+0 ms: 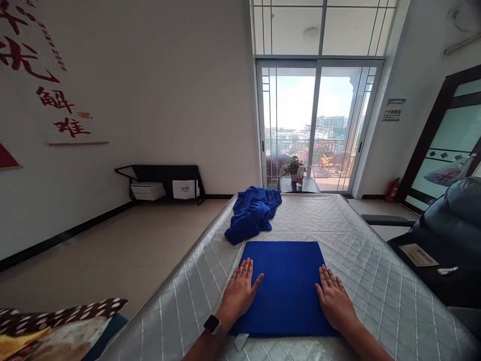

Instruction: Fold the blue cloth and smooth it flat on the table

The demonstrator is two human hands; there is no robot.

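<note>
A flat blue folded cloth (287,291) forms a neat rectangle on a silvery quilted mattress (379,306). My left hand (240,288) lies open on its left edge, fingers stretched forward. On the opposite edge rests my right hand (333,296), also open and flat, with the fingertips by the cloth's right side. A small pale tag (241,341) sticks out at the near left corner. Beyond the folded cloth, toward the far left of the mattress, a second blue cloth (253,213) lies crumpled, apart from both hands.
A small dark table (300,186) with a potted plant (293,167) and a bottle (299,175) stands past the mattress. To the right is a black seat (402,250) with a card (418,255) on it. Patterned bedding (63,326) sits at lower left.
</note>
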